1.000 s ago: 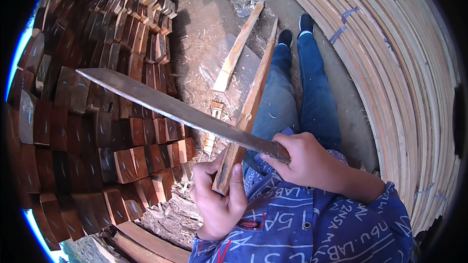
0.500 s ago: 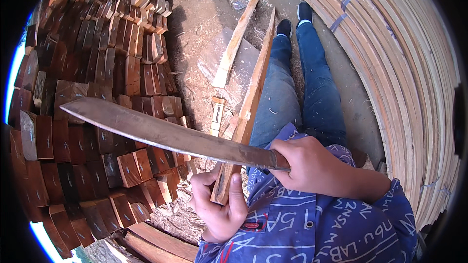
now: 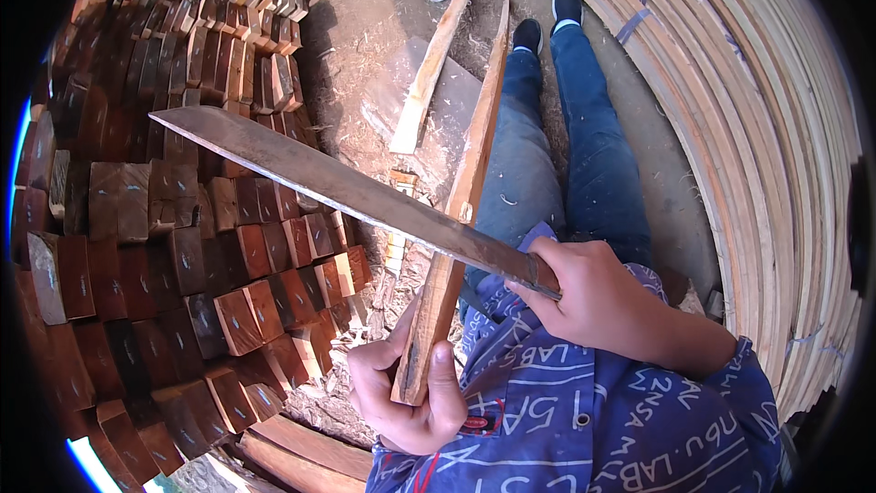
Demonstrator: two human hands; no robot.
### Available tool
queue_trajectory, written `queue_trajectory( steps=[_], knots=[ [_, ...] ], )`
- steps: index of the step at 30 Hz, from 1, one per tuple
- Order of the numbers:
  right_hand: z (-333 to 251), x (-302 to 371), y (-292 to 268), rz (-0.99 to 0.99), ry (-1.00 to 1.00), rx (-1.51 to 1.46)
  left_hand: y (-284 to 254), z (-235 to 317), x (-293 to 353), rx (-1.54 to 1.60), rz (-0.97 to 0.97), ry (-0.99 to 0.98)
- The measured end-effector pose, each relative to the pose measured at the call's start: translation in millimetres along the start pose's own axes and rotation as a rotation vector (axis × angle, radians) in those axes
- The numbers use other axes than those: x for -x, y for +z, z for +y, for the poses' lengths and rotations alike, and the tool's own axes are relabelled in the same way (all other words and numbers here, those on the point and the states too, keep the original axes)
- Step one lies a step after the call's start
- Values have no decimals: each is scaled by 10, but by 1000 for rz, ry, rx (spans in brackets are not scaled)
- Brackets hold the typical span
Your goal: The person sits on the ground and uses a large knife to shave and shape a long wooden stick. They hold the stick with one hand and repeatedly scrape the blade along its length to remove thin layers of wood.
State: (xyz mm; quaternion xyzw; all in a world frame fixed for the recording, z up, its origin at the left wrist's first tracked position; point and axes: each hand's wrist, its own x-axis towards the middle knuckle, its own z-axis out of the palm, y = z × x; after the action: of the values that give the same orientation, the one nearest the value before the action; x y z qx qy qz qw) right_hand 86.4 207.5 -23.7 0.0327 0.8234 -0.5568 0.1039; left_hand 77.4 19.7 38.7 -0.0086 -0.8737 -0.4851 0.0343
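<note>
Wood first: we hold a long, narrow stick (image 3: 456,219) by its near end, and it runs away from us over our left leg (image 3: 525,164) toward the ground (image 3: 365,46), its far tip up by our shoes. We judge it stiff and fairly light, a rough-sawn strip that will not bend but could splinter, so the near end, where the grain looks darker and smoother, is the sound place to grip it. Our left hand (image 3: 411,393) is wrapped shut around that end, thumb laid along the front face. Across the stick lies a machete (image 3: 338,187), blade long, flat and dull brown; we judge it heavy toward the tip and best held only by the handle. Our right hand (image 3: 598,301) is clenched around that handle, the blade reaching out to our left, over the stick. A second, paler slat (image 3: 433,59) lies on the ground just beside the stick. To our left stands a stack of short reddish blocks (image 3: 182,246); to our right, a curved pile of pale strips (image 3: 757,128).
</note>
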Motion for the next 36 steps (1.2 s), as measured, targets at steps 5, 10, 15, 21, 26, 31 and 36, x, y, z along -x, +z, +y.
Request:
queue_trajectory(
  steps=[5, 10, 15, 21, 26, 31, 36],
  knots=[
    [-20, -72, -54, -61, 10, -124, 120, -88, -122, 72, 141, 226],
    [-55, -271, -123, -335, 181, -493, 51, -132, -190, -30, 225, 226],
    [-58, -259, 33, -141, 1, -256, 10, -139, -239, -30, 239, 182],
    [-206, -190, 23, -96, -207, 23, -4, -83, -153, 34, 244, 91],
    [-47, -199, 18, 21, -200, 180, -44, -126, -164, 2, 175, 121],
    [596, -282, -52, 153, 262, 147, 54, -54, -167, 13, 252, 38],
    [645, -105, -29, 161, 325, 53, -9, -131, -200, 48, 202, 89]
  ],
)
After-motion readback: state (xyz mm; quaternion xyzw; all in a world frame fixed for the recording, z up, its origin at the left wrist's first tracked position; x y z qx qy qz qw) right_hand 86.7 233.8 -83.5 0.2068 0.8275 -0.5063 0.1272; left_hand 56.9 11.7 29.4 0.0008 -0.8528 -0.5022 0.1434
